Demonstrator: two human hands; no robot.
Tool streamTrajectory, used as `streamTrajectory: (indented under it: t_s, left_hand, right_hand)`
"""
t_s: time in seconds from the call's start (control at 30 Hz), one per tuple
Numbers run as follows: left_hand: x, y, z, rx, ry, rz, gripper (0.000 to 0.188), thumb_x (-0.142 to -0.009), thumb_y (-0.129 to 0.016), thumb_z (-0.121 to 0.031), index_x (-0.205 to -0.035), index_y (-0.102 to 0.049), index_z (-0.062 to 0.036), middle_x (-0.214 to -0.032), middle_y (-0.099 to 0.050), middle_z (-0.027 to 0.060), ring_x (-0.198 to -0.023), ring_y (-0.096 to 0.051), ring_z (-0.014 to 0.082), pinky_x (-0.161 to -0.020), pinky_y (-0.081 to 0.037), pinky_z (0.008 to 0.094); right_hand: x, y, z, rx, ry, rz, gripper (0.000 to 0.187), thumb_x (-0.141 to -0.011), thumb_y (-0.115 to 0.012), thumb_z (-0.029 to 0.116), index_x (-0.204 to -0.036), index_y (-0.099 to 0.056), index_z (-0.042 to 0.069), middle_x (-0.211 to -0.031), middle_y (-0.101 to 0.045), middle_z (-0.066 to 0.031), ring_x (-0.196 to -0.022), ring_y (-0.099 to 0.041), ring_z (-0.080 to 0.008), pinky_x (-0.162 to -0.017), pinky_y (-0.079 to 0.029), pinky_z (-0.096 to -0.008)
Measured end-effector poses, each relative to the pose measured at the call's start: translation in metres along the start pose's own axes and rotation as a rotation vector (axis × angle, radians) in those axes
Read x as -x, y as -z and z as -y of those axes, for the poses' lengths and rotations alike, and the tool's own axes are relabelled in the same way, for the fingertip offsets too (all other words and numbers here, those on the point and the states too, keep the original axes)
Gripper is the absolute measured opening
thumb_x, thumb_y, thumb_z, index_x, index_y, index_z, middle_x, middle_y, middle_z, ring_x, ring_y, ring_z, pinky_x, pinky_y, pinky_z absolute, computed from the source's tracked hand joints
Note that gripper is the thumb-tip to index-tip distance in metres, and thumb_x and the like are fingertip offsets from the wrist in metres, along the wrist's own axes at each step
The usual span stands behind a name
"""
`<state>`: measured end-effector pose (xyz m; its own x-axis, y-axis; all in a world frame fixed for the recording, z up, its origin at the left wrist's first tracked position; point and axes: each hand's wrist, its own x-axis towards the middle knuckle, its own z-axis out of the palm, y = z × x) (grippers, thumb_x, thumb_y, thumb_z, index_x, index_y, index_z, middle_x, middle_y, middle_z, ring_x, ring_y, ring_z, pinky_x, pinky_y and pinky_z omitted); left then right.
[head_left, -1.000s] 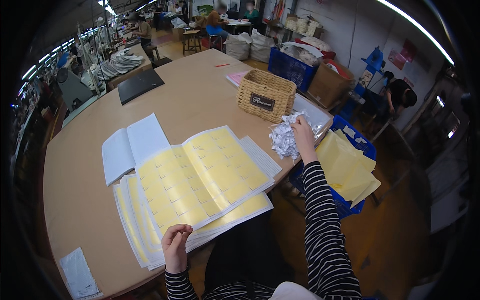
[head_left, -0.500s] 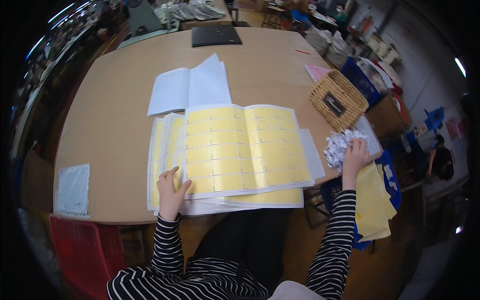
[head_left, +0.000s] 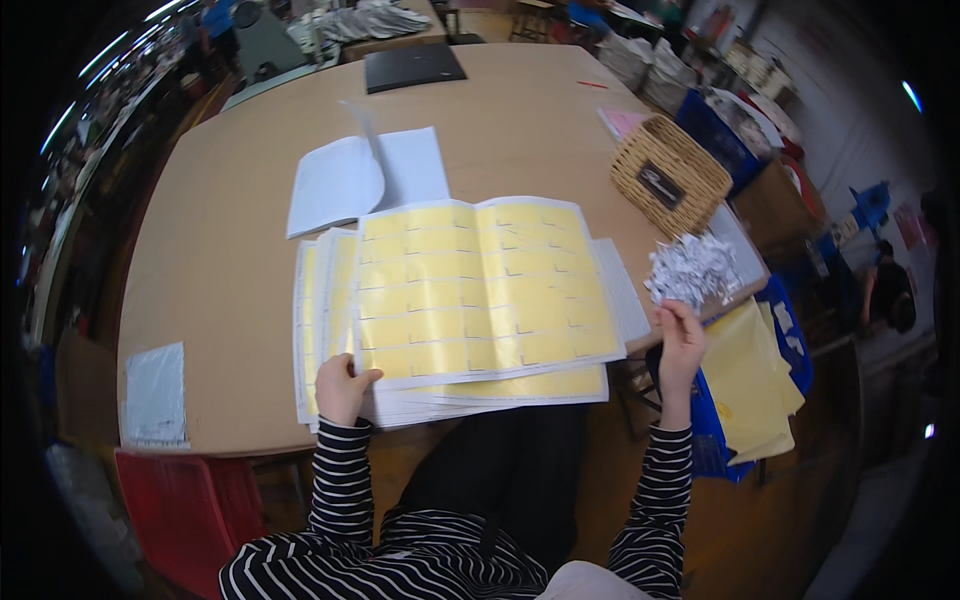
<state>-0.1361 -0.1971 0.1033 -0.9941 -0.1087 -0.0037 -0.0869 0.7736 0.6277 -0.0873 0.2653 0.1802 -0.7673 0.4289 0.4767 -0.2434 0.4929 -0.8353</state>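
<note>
A large yellow sheet (head_left: 430, 290) with a white border and rows of small corner marks lies on a stack of similar sheets (head_left: 320, 300). At its lower left corner my left hand (head_left: 342, 392) is closed, thumb on top and fingers at the edge. My right hand (head_left: 682, 345) is off the table's right edge, thumb and fingertips pinched together; what they hold, if anything, is too small to make out. Just beyond those fingertips sits a heap of small white paper scraps (head_left: 692, 270). An open white notebook (head_left: 335, 185) lies behind the sheets, one page standing up.
A wicker basket (head_left: 672, 175) stands tilted behind the scraps. A black flat panel (head_left: 415, 68) lies at the table's far side, a clear plastic packet (head_left: 155, 395) at the left. Yellow papers (head_left: 745, 385) rest on a blue crate (head_left: 715, 450) at right. A red chair (head_left: 190, 510) is lower left.
My right hand has drawn back from the scrap heap toward me, fingers pinched. My left hand has closed at the yellow sheet's corner. A notebook page has swung over leftward.
</note>
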Motion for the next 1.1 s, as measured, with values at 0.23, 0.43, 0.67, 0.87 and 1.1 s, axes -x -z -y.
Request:
streamTrajectory:
  t_s: [0.23, 0.43, 0.67, 0.87, 1.1]
  left_hand:
    - [0.004, 0.011, -0.005, 0.557, -0.033, -0.213, 0.017, -0.093, -0.062, -0.006, -0.084, -0.055, 0.0060, -0.069, -0.055, 0.0035, -0.065, -0.052, 0.0093, -0.058, -0.046, 0.0252]
    - [0.005, 0.030, -0.022, 0.609, -0.150, -0.162, 0.016, -0.096, -0.058, -0.006, -0.085, -0.055, 0.0047, -0.071, -0.051, -0.0018, -0.065, -0.048, 0.0037, -0.058, -0.046, 0.0212]
    - [0.022, 0.027, -0.044, 0.739, -0.177, -0.167, 0.014, -0.094, -0.061, -0.007, -0.088, -0.062, 0.0053, -0.072, -0.061, 0.0005, -0.062, -0.053, 0.0046, -0.058, -0.047, 0.0222]
    - [0.053, 0.015, -0.057, 1.140, -0.094, 0.503, 0.007, -0.087, -0.066, -0.003, -0.090, -0.068, 0.0035, -0.077, -0.070, 0.0089, -0.067, -0.064, 0.0103, -0.061, -0.053, 0.0227]
    - [0.095, -0.046, -0.126, 0.805, 0.016, 1.307, 0.024, -0.093, -0.060, -0.005, -0.113, -0.064, 0.0071, -0.100, -0.070, 0.0110, -0.088, -0.068, 0.0153, -0.082, -0.056, 0.0264]
  right_hand:
    - [0.065, -0.020, -0.045, -0.133, -0.361, -0.030, 0.031, -0.094, -0.061, 0.008, -0.122, -0.058, -0.003, -0.110, -0.059, -0.0081, -0.088, -0.059, -0.0120, -0.080, -0.048, -0.0230]
    - [0.096, -0.034, -0.056, 0.153, -0.483, 0.111, 0.033, -0.084, -0.073, 0.007, -0.112, -0.061, -0.004, -0.082, -0.059, -0.0037, -0.066, -0.051, -0.0062, -0.062, -0.045, -0.0211]
    - [0.116, 0.003, -0.037, 0.157, -0.254, -0.339, 0.018, -0.089, -0.065, 0.003, -0.105, -0.066, -0.004, -0.080, -0.069, -0.0106, -0.072, -0.061, -0.0102, -0.067, -0.049, -0.0255]
    - [0.220, 0.085, -0.022, 0.118, -0.428, -0.624, 0.014, -0.095, -0.058, 0.003, -0.102, -0.065, -0.007, -0.093, -0.065, -0.0053, -0.086, -0.060, -0.0125, -0.080, -0.048, -0.0269]
    - [0.376, 0.145, -0.040, 0.084, -0.968, -0.832, 0.014, -0.093, -0.059, 0.004, -0.101, -0.065, -0.006, -0.090, -0.063, -0.0063, -0.080, -0.059, -0.0181, -0.076, -0.048, -0.0301]
